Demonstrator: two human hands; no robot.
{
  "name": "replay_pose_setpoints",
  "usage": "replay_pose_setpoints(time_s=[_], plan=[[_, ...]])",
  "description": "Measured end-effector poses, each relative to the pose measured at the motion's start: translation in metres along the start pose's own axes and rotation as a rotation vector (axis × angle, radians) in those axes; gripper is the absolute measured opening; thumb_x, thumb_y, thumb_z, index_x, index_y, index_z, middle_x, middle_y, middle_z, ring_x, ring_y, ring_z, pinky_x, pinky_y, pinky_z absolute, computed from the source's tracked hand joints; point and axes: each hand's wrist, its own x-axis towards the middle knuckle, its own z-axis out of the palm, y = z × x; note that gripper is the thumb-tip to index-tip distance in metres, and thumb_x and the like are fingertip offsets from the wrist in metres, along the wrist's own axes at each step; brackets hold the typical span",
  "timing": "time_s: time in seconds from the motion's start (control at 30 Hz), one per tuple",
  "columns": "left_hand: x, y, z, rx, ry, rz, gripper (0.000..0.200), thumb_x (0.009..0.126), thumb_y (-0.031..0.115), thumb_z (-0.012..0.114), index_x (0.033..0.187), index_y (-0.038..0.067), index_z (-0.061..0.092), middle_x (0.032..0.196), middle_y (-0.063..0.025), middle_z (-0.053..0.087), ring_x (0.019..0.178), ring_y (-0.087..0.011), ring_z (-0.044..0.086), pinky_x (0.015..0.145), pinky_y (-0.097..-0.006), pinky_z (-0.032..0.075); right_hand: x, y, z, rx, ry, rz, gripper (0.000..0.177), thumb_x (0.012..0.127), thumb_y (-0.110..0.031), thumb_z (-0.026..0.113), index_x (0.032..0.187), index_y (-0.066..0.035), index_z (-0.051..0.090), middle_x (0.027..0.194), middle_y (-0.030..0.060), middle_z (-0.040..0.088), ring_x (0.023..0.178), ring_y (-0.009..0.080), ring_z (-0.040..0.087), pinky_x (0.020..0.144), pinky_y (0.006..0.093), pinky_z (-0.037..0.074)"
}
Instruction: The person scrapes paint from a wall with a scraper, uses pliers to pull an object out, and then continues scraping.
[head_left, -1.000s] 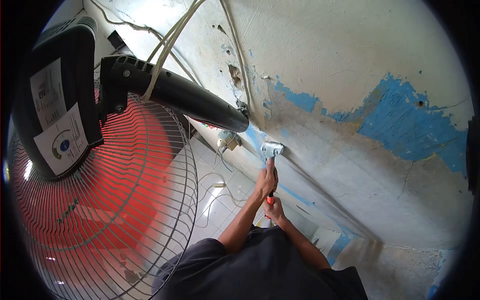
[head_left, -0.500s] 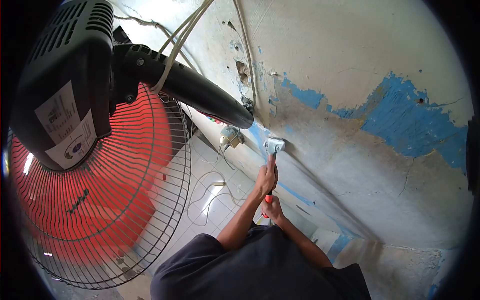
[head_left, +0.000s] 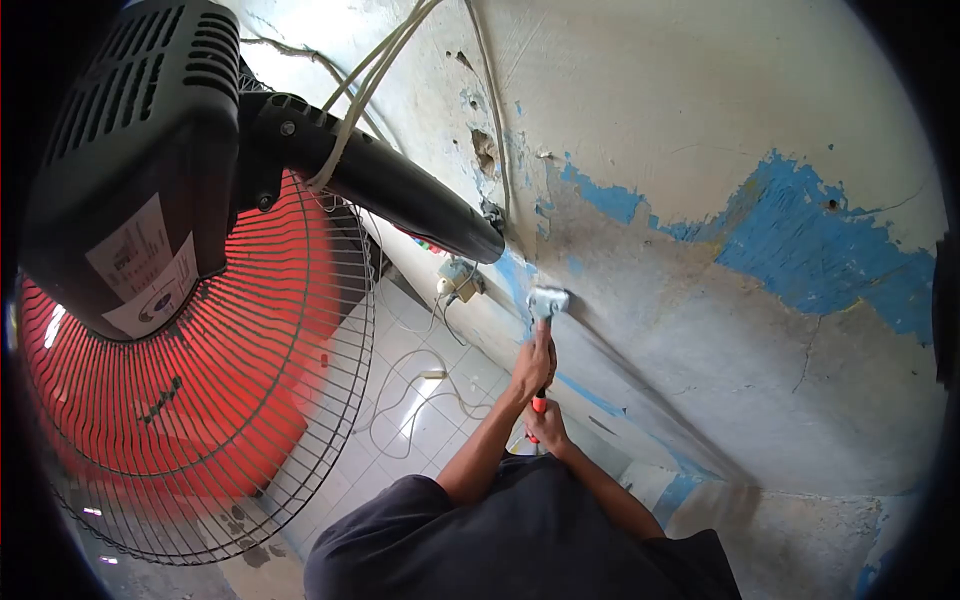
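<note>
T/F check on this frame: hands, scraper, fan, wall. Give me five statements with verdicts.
1. Both hands grip the scraper by its handle. True.
2. The right hand sits nearer the metal head than the left hand. False: the left hand is nearer the head, and the right hand holds the orange end.
3. The fan has red blades behind a wire guard. True.
4. The wall is evenly covered in blue paint. False: only patches of blue paint remain, and the rest is bare and pale.
5. The scraper's grip is green. False: it is orange.
</note>
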Motion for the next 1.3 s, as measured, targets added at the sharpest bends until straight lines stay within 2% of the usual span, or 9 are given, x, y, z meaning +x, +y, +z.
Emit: replay_pose_setpoints(time_s=[0.03, 0.27, 0.37, 0.57, 0.7, 0.87, 1.03, 1.17, 1.3], plan=[[-0.003, 0.008, -0.001, -0.023, -0.007, -0.01, 0.072, 0.094, 0.067, 0.025, 0.051, 0.01, 0.039, 0.043, -0.0005, 0.036, 0.034, -0.0127, 0.036, 0.035, -0.0285, 0.031, -0.002, -0.021, 0.001, -0.037, 0.009, 0.023, 0.037, 0.092, -0.025, 0.056, 0.063, -0.003, 0.051, 0.047, 0.0028, 0.051, 0.038, 0.0114, 0.051, 0.037, 0.028, 0.041], [0.0, -0.003, 0.004, -0.068, 0.006, -0.022, 0.07, 0.094, 0.066, 0.028, 0.053, 0.011, 0.038, 0.044, 0.0005, 0.034, 0.033, -0.0114, 0.034, 0.032, -0.027, 0.029, 0.002, 0.013, -0.006, 0.004, -0.016, -0.029, 0.037, 0.09, -0.024, 0.057, 0.061, -0.003, 0.05, 0.047, 0.0033, 0.05, 0.038, 0.0123, 0.051, 0.038, 0.0287, 0.042], [-0.005, 0.029, 0.001, -0.132, -0.016, -0.047, 0.069, 0.094, 0.066, 0.027, 0.054, 0.011, 0.037, 0.045, 0.0002, 0.036, 0.034, -0.0115, 0.035, 0.033, -0.0267, 0.029, -0.001, -0.023, -0.002, -0.032, 0.011, -0.002, 0.035, 0.09, -0.023, 0.058, 0.063, -0.002, 0.051, 0.047, 0.004, 0.05, 0.039, 0.0136, 0.053, 0.038, 0.0295, 0.043], [-0.002, -0.003, 0.007, -0.045, 0.0, -0.01, 0.068, 0.094, 0.067, 0.026, 0.056, 0.011, 0.036, 0.045, 0.0008, 0.034, 0.034, -0.0106, 0.034, 0.033, -0.0262, 0.029, -0.002, -0.003, -0.007, -0.066, 0.015, -0.006, 0.036, 0.089, -0.024, 0.059, 0.063, -0.001, 0.052, 0.047, 0.0046, 0.051, 0.039, 0.0135, 0.053, 0.038, 0.0299, 0.043], [-0.001, 0.048, -0.005, -0.191, -0.027, 0.0, 0.069, 0.09, 0.073, 0.026, 0.061, 0.011, 0.036, 0.046, 0.0011, 0.033, 0.036, -0.0106, 0.033, 0.035, -0.0266, 0.029, 0.004, -0.064, 0.003, -0.161, 0.066, -0.113, 0.036, 0.09, -0.025, 0.059, 0.063, -0.002, 0.052, 0.048, 0.0036, 0.051, 0.039, 0.0132, 0.053, 0.038, 0.0295, 0.042], [0.004, -0.007, -0.001, 0.042, 0.016, 0.039, 0.075, 0.095, 0.067, 0.023, 0.05, 0.009, 0.04, 0.041, -0.0012, 0.037, 0.033, -0.0133, 0.037, 0.035, -0.0276, 0.032, 0.0, -0.014, -0.001, -0.09, -0.004, -0.019, 0.038, 0.09, -0.029, 0.058, 0.063, -0.002, 0.053, 0.047, 0.0049, 0.052, 0.038, 0.0142, 0.053, 0.038, 0.0304, 0.042], [0.001, 0.048, -0.005, -0.118, 0.028, 0.051, 0.075, 0.094, 0.068, 0.022, 0.05, 0.009, 0.038, 0.041, -0.0012, 0.036, 0.034, -0.0127, 0.037, 0.035, -0.0276, 0.032, 0.006, -0.059, 0.006, -0.145, 0.041, -0.096, 0.039, 0.09, -0.027, 0.058, 0.062, -0.002, 0.052, 0.046, 0.0051, 0.052, 0.038, 0.0149, 0.054, 0.037, 0.03, 0.042], [-0.002, 0.022, -0.005, 0.066, 0.058, 0.07, 0.077, 0.093, 0.069, 0.021, 0.048, 0.01, 0.038, 0.04, -0.001, 0.034, 0.034, -0.0134, 0.038, 0.036, -0.028, 0.032, 0.005, -0.024, 0.004, -0.105, -0.013, -0.038, 0.04, 0.089, -0.027, 0.058, 0.059, -0.001, 0.051, 0.045, 0.0052, 0.051, 0.038, 0.0151, 0.054, 0.037, 0.03, 0.042], [0.001, 0.007, -0.003, -0.038, -0.005, -0.031, 0.075, 0.093, 0.069, 0.024, 0.049, 0.01, 0.038, 0.042, -0.0004, 0.035, 0.034, -0.0127, 0.036, 0.034, -0.0289, 0.031, -0.004, -0.024, 0.003, -0.039, -0.039, 0.014, 0.039, 0.089, -0.024, 0.059, 0.058, -0.002, 0.052, 0.046, 0.0053, 0.052, 0.037, 0.0144, 0.052, 0.038, 0.0302, 0.043]])
